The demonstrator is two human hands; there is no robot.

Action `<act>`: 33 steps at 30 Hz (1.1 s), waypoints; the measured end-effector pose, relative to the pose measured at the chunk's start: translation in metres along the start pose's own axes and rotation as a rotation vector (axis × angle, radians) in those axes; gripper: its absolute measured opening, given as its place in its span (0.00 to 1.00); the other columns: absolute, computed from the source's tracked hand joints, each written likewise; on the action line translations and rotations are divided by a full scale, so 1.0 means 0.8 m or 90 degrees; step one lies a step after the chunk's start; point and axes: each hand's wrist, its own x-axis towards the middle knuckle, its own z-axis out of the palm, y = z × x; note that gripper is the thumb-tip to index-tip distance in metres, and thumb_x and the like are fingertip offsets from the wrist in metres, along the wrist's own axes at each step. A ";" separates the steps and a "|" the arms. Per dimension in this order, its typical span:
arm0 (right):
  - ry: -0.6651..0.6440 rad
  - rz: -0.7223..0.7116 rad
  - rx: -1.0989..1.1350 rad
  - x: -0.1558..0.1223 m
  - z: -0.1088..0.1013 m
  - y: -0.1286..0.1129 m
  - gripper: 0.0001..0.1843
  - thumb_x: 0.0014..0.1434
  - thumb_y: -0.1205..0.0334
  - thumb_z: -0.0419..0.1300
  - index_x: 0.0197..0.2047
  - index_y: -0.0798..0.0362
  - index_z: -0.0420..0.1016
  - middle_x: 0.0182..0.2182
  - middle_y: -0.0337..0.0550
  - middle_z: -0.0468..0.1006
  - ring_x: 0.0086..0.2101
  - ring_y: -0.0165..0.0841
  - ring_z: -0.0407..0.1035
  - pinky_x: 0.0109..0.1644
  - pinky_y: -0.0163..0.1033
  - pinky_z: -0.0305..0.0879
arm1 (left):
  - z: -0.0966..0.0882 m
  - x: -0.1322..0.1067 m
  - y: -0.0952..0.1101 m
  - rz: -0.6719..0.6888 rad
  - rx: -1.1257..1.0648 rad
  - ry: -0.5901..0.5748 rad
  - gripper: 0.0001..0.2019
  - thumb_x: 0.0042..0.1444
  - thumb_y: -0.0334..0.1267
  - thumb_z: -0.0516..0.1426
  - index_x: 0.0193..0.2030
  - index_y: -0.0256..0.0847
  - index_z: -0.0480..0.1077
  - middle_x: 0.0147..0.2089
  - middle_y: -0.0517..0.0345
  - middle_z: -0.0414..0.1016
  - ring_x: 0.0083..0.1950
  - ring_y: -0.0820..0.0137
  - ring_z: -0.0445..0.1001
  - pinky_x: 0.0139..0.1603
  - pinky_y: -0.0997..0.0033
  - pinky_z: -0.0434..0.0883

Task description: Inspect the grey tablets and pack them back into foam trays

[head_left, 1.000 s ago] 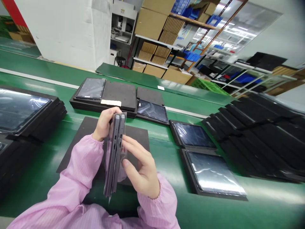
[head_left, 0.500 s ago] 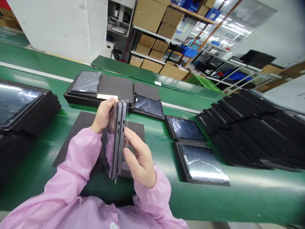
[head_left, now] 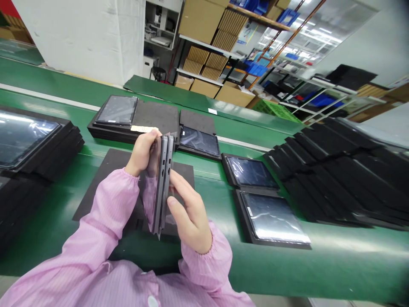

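Note:
Two tablets [head_left: 164, 183] with clear film on their outer faces stand on edge, face to face, between my hands. Their port edges point up toward me. My left hand [head_left: 142, 152] grips the far left part, with its thumb at the top edge. On the other side, my right hand [head_left: 189, 209] closes its fingers and thumb against the right tablet. Beneath them lies a flat dark foam sheet [head_left: 96, 187] on the green work surface [head_left: 217, 273].
Tablets in black foam trays sit ahead, including one tablet [head_left: 116, 110] beside a paper slip [head_left: 143, 129]. To the right are two trayed tablets [head_left: 252, 172] and a tall leaning stack of black trays [head_left: 338, 183]. Another tray stack [head_left: 64, 145] stands at left.
The two tablets and both hands have shifted slightly to the right in view. Both hands keep their hold.

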 end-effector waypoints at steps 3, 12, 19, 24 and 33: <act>-0.006 0.010 -0.010 -0.001 0.000 -0.003 0.28 0.66 0.64 0.54 0.69 0.51 0.64 0.66 0.47 0.68 0.65 0.42 0.62 0.67 0.50 0.66 | 0.000 -0.002 0.004 -0.014 0.015 0.005 0.30 0.58 0.66 0.50 0.21 0.41 0.63 0.21 0.59 0.62 0.24 0.72 0.57 0.28 0.66 0.58; 0.015 -0.003 -0.070 -0.006 0.006 -0.010 0.31 0.60 0.58 0.64 0.66 0.50 0.67 0.61 0.50 0.74 0.59 0.45 0.71 0.63 0.52 0.71 | -0.001 -0.009 0.009 -0.024 0.004 -0.010 0.29 0.57 0.65 0.52 0.19 0.41 0.64 0.19 0.62 0.58 0.21 0.73 0.53 0.25 0.67 0.56; 0.014 0.006 -0.099 -0.012 0.011 -0.016 0.29 0.58 0.58 0.65 0.63 0.52 0.68 0.60 0.55 0.75 0.58 0.48 0.71 0.61 0.54 0.72 | -0.007 -0.017 0.013 0.002 0.019 -0.014 0.26 0.58 0.59 0.51 0.19 0.41 0.65 0.20 0.59 0.61 0.23 0.72 0.56 0.27 0.67 0.56; 0.024 -0.002 -0.104 -0.015 0.014 -0.020 0.28 0.58 0.60 0.65 0.61 0.51 0.69 0.58 0.52 0.76 0.57 0.46 0.72 0.61 0.52 0.72 | -0.011 -0.024 0.018 0.013 0.051 -0.018 0.23 0.60 0.54 0.50 0.20 0.41 0.65 0.21 0.58 0.63 0.25 0.71 0.58 0.30 0.66 0.59; 0.015 0.022 -0.090 -0.019 0.018 -0.024 0.26 0.56 0.65 0.61 0.59 0.52 0.69 0.58 0.52 0.76 0.58 0.44 0.72 0.60 0.51 0.73 | -0.012 -0.028 0.021 0.046 0.062 -0.004 0.21 0.61 0.46 0.49 0.19 0.41 0.65 0.21 0.58 0.65 0.25 0.71 0.60 0.30 0.67 0.60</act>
